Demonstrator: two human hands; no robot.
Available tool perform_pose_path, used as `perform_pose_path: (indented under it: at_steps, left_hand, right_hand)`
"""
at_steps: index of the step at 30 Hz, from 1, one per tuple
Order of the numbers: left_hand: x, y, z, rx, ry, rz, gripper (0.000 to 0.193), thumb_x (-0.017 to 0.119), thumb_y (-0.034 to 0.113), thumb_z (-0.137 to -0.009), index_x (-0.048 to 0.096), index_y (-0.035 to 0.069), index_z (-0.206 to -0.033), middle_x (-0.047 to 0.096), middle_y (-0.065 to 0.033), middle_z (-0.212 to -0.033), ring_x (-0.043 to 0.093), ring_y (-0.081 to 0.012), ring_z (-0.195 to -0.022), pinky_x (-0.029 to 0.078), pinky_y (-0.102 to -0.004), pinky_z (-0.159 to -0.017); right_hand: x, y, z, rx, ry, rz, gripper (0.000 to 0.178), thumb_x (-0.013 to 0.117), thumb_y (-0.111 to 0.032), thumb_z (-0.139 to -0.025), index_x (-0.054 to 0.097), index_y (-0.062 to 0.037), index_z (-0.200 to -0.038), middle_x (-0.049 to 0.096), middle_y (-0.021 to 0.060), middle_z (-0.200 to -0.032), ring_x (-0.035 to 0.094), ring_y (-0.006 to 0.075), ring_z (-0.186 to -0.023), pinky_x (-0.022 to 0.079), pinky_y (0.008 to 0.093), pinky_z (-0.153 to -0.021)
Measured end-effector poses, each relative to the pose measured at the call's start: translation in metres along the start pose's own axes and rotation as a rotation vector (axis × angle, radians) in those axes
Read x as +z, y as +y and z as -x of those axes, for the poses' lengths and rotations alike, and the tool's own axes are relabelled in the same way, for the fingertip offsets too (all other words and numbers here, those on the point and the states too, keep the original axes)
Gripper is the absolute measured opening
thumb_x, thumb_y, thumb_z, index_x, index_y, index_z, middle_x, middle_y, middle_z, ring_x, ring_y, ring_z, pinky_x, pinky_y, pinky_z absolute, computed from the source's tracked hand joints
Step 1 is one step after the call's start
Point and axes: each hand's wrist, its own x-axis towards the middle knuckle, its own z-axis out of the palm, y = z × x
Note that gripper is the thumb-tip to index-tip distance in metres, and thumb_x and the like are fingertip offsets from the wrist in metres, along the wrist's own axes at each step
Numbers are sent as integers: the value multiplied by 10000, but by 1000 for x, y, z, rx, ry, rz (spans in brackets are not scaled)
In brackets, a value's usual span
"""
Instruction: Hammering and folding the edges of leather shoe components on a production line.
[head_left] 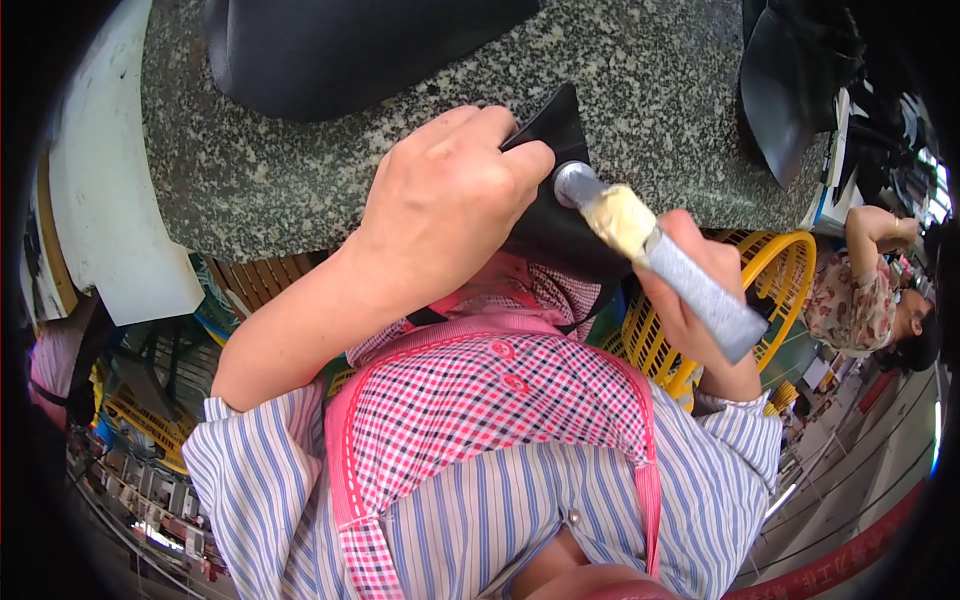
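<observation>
On the near edge of the speckled stone slab point(660, 110) lies a black leather piece point(560, 225), part of it hanging over the edge. My left hand point(450, 170) is closed on it, with the fingers curled and a pointed corner sticking out past them. My right hand point(690, 285) grips a hammer point(705, 295) whose handle is mostly hidden. The hammer has a round metal face, a yellowish wrapped middle and a flat grey tail. Its round face is at the leather just right of my left fingers; I cannot tell whether it touches.
A large black leather piece point(340, 50) lies at the slab's far left, and more black pieces point(795, 90) lie at its far right. Yellow plastic baskets point(780, 290) stand below the slab. A white board point(110, 190) is at left. Another person point(850, 290) sits at far right.
</observation>
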Motion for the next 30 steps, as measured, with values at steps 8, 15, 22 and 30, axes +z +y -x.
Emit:
perform_pose_path:
  at_steps: [8, 15, 22, 30]
  left_hand:
    - [-21, 4, 21, 293, -130, -55, 275, 652, 77, -615, 615, 47, -886, 581, -144, -969, 581, -267, -838, 484, -340, -651]
    - [-2, -28, 32, 369, 172, -30, 186, 628, 81, -610, 619, 24, -786, 557, -113, -822, 569, -245, -783, 493, -318, -616]
    - [-7, -17, 23, 132, 134, 3, 177, 657, 43, -627, 639, 33, -803, 522, -71, -736, 533, -226, -715, 477, -315, -605]
    - [-8, -17, 18, 102, 78, 23, 122, 642, 59, -642, 631, 45, -763, 510, -69, -716, 530, -223, -713, 473, -317, -609]
  right_hand:
    - [18, 7, 16, 41, 65, -24, 172, 552, -109, -838, 530, 16, -954, 477, 75, -618, 469, 168, -488, 362, 264, -490]
    - [20, 5, 16, 98, 89, 1, 210, 647, -42, -712, 513, -20, -872, 564, 151, -667, 596, 323, -594, 456, 326, -523]
    - [3, -5, -2, 63, 211, -60, 131, 579, -53, -808, 558, 4, -924, 581, 133, -738, 628, 223, -621, 462, 278, -554]
    - [-5, -6, -27, -182, 138, 166, 167, 615, -66, -780, 549, -17, -926, 589, 117, -735, 617, 251, -586, 481, 290, -522]
